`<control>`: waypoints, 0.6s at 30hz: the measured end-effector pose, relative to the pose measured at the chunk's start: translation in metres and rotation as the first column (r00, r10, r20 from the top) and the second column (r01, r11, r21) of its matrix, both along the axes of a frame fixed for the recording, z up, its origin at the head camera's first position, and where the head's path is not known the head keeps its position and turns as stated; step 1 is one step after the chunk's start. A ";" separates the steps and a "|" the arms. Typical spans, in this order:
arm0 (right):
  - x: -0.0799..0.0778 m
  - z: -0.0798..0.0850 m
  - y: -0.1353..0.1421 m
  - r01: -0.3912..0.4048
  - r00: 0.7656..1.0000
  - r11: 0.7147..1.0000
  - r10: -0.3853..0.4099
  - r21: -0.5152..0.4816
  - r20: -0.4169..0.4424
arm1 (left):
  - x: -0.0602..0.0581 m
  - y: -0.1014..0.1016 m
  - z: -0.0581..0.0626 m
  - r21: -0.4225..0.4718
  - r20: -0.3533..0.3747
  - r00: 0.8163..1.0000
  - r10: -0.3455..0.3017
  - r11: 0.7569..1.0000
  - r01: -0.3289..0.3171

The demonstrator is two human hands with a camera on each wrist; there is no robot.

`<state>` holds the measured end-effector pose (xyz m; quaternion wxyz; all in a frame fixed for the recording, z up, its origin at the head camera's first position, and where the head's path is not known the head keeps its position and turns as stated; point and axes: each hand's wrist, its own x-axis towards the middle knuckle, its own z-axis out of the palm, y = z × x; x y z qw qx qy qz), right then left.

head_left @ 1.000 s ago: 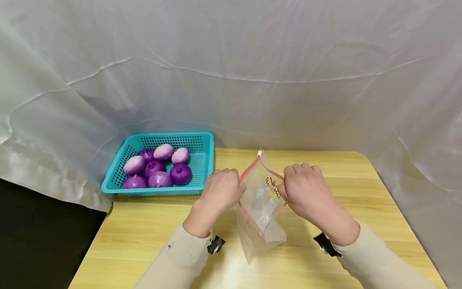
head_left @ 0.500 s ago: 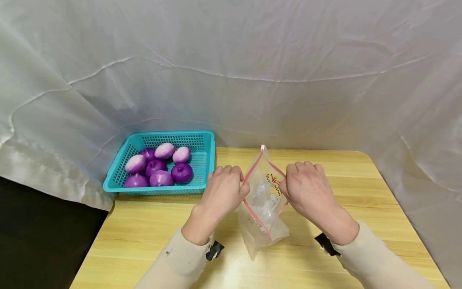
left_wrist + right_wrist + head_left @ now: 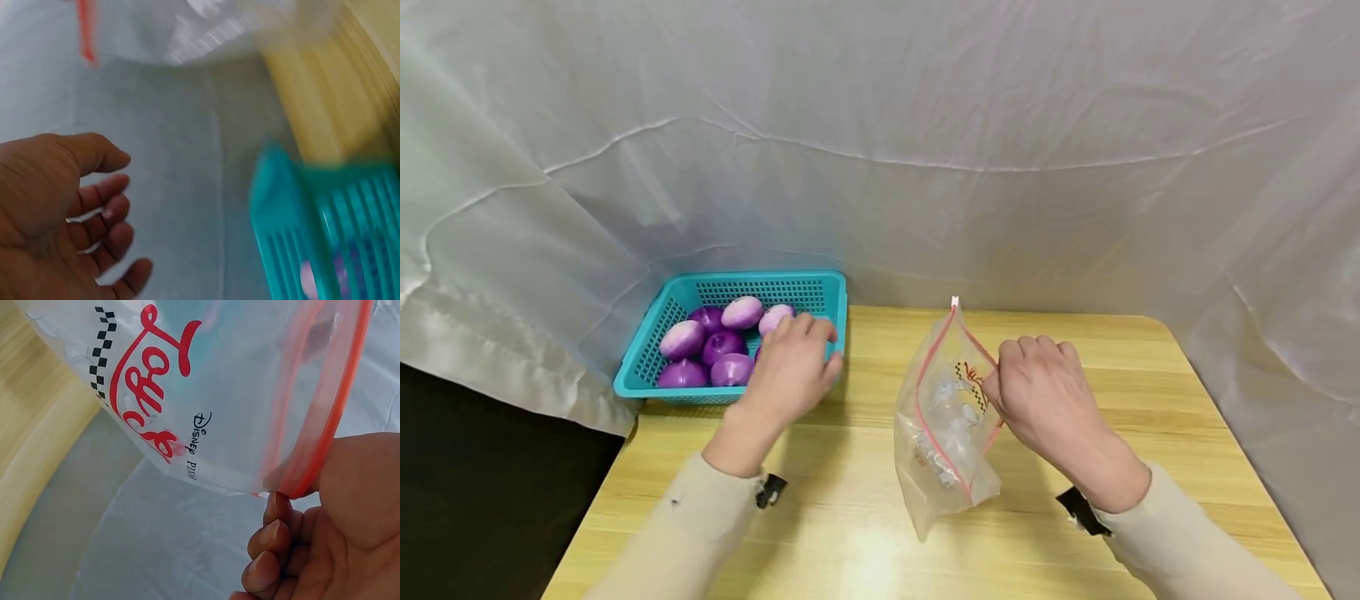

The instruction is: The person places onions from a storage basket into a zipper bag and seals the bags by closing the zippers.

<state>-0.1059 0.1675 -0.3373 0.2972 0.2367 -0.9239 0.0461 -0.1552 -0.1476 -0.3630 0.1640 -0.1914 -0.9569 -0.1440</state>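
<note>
My right hand (image 3: 1043, 400) pinches the red-trimmed edge of a clear zip bag (image 3: 917, 467), whose mouth gapes wide. In the right wrist view, thumb and fingers meet on the bag's red zip rim (image 3: 340, 419), beside red lettering and a black check pattern. My left hand (image 3: 793, 362) holds nothing; it hovers over the right front part of a turquoise basket (image 3: 842, 292). Its fingers are loosely bent and apart in the left wrist view. Several purple onions (image 3: 682, 340) lie in the basket, one largely hidden behind the left hand.
The basket stands at the back left of a wooden table (image 3: 1112, 358). A pale cloth (image 3: 880, 150) hangs behind and along both sides. The white zip slider (image 3: 955, 301) sits at the bag's far corner.
My left hand has let go of the bag's left edge and moved left to the basket. The right hand keeps its grip, almost in the same place.
</note>
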 end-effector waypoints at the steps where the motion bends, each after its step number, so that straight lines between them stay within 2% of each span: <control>1: 0.000 0.000 0.000 0.000 1.000 1.000 0.000 0.000 0.000 | -0.004 -0.009 -0.002 -0.039 -0.024 1.000 -0.018 0.999 0.017; 3: 0.000 0.001 0.001 -0.004 1.000 1.000 0.004 -0.001 -0.005 | -0.013 -0.026 -0.004 -0.116 -0.048 0.997 -0.068 0.991 0.062; 6: 0.001 0.001 0.001 -0.008 1.000 1.000 0.008 -0.003 -0.013 | -0.026 -0.049 -0.006 -0.211 -0.015 0.993 -0.118 0.971 0.112; 8: 0.002 0.001 0.002 -0.009 1.000 1.000 0.009 -0.004 -0.017 | -0.033 -0.063 -0.006 -0.255 0.039 0.993 -0.113 0.959 0.120; 13: 0.002 0.000 0.002 -0.011 1.000 1.000 0.011 -0.006 -0.024 | -0.043 -0.090 -0.007 -0.332 0.147 0.988 -0.041 0.939 0.088; 18: 0.003 0.001 0.003 -0.005 1.000 1.000 0.005 -0.008 -0.028 | -0.057 -0.102 -0.021 -0.419 0.182 0.981 -0.063 0.898 0.135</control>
